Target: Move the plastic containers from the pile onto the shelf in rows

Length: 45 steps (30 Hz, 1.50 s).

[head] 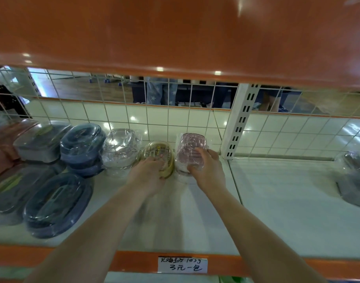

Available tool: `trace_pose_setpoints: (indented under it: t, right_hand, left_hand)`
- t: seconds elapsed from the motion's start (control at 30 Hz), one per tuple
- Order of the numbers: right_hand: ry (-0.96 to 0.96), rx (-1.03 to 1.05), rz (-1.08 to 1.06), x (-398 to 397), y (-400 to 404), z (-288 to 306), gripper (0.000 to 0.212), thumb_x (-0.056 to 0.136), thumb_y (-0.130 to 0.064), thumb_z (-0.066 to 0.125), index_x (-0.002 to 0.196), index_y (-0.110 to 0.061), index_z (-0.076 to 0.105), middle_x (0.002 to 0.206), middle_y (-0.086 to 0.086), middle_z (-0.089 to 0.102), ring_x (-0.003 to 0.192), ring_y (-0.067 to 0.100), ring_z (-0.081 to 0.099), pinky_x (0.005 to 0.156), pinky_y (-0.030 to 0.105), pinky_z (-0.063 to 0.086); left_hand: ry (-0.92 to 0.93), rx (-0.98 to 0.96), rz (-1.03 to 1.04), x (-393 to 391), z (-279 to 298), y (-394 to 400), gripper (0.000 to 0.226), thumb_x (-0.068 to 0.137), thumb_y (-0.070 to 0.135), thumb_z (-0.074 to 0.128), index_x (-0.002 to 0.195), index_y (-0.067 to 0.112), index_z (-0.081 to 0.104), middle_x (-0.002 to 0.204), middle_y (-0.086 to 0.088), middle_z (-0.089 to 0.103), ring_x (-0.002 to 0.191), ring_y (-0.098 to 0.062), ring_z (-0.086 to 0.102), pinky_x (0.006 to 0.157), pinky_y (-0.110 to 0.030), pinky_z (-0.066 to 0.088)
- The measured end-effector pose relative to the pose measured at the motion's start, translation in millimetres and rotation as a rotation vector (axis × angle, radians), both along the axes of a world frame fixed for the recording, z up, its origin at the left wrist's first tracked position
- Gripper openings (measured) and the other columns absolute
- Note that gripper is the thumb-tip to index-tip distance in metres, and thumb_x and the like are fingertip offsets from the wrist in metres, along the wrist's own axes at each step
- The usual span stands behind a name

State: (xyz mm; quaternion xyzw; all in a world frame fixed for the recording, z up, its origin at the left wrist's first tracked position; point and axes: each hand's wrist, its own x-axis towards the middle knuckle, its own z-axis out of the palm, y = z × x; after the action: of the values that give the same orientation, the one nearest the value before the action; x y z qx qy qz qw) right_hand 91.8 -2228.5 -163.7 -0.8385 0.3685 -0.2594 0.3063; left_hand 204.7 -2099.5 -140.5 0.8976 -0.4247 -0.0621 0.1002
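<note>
My left hand (149,176) has its fingers curled over the near rim of a yellow container (160,157), a rounded, film-wrapped tub tilted toward me. My right hand (205,167) grips the pink container (190,150) just beside it, fingers spread over its clear ribbed lid and thumb on the near side. Both tubs sit at the back of the white shelf (195,211), close to the wire grid (175,117) behind them.

To the left the row continues with a clear container (120,147) in crinkled wrap, then stacked blue oval containers (82,144), a grey rectangular container (42,142) and blurred reddish ones at the edge. Another blue oval container (56,205) lies nearer the front. A white slotted upright (241,121) stands right of the pink tub, and a grey wrapped pack (354,180) lies far right. The orange upper shelf (175,33) overhangs my view. A handwritten price label (182,264) sits on the orange front edge. I cannot tell what the tubs contain.
</note>
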Motion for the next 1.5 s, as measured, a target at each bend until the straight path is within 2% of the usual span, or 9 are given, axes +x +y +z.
trace_pose_setpoints:
  t: [0.23,0.37,0.5,0.57,0.7,0.8,0.9,1.17,1.5]
  right_hand:
    - [0.077,-0.041,0.004,5,-6,7,0.056,0.084,-0.023,0.064,0.136,-0.028,0.046,0.138,0.002,0.042,0.116,0.023,0.048,0.082,0.027,0.04]
    - [0.086,-0.021,0.024,5,-5,8,0.058,0.085,-0.025,0.062,0.14,-0.03,0.041,0.141,0.001,0.04,0.121,0.025,0.045,0.091,0.033,0.043]
    - [0.14,0.037,0.06,-7,3,7,0.076,0.088,-0.03,0.062,0.149,-0.035,0.017,0.157,0.006,0.009,0.139,0.03,0.025,0.105,0.042,0.034]
    - [0.108,0.058,0.03,-16,7,4,0.078,0.089,-0.026,0.063,0.149,-0.034,0.015,0.156,0.01,0.008,0.139,0.031,0.025,0.104,0.041,0.034]
    - [0.058,0.09,-0.056,-41,4,2,0.07,0.09,-0.019,0.06,0.148,-0.022,0.021,0.147,0.014,0.027,0.132,0.03,0.035,0.104,0.033,0.032]
    - [0.026,0.091,-0.11,-66,0,8,0.065,0.091,-0.014,0.056,0.148,-0.017,0.023,0.142,0.013,0.036,0.129,0.028,0.04,0.101,0.032,0.035]
    - [0.043,0.048,-0.142,-93,-4,12,0.06,0.092,-0.014,0.054,0.146,-0.016,0.027,0.14,0.011,0.04,0.127,0.025,0.043,0.099,0.034,0.038]
    - [0.077,0.014,-0.281,-204,-40,25,0.051,0.093,-0.014,0.051,0.141,-0.018,0.035,0.133,0.007,0.046,0.117,0.023,0.05,0.087,0.029,0.041]
    - [0.114,-0.012,-0.449,-359,-113,37,0.051,0.087,-0.006,0.053,0.136,-0.014,0.041,0.129,0.011,0.05,0.116,0.028,0.049,0.078,0.025,0.035]
  left_hand:
    - [-0.02,0.022,-0.011,-4,3,2,0.05,0.091,0.028,0.052,0.14,0.021,0.043,0.142,0.001,0.039,0.129,-0.022,0.041,0.1,-0.031,0.037]
    - [-0.008,0.001,-0.018,-6,0,4,0.054,0.09,0.026,0.052,0.143,0.024,0.038,0.147,0.003,0.032,0.131,-0.022,0.039,0.101,-0.031,0.035]
    - [-0.032,0.047,-0.047,-8,-5,8,0.067,0.09,0.026,0.051,0.151,0.024,0.021,0.157,0.002,0.016,0.142,-0.022,0.023,0.112,-0.036,0.023]
    - [-0.018,0.064,-0.053,-7,-8,10,0.072,0.09,0.026,0.051,0.152,0.024,0.015,0.159,0.003,0.008,0.146,-0.021,0.014,0.117,-0.038,0.016]
    - [0.051,-0.215,0.038,-13,-19,15,0.06,0.087,0.026,0.056,0.144,0.025,0.037,0.148,-0.001,0.035,0.134,-0.025,0.036,0.108,-0.039,0.031]
    - [0.064,-0.356,0.08,-36,-22,16,0.044,0.089,0.022,0.057,0.132,0.014,0.051,0.137,-0.008,0.046,0.124,-0.032,0.044,0.096,-0.04,0.038]
    - [0.085,-0.375,0.024,-66,-25,10,0.032,0.091,0.021,0.055,0.122,0.01,0.057,0.129,-0.01,0.052,0.115,-0.033,0.05,0.089,-0.038,0.041]
    - [0.183,-0.353,-0.208,-151,-25,-59,0.026,0.093,0.025,0.053,0.115,0.014,0.061,0.118,-0.005,0.057,0.111,-0.019,0.055,0.092,-0.031,0.043]
    - [0.246,-0.276,-0.365,-276,-28,-157,0.028,0.094,0.028,0.051,0.119,0.018,0.058,0.122,-0.004,0.054,0.114,-0.019,0.053,0.097,-0.03,0.04]
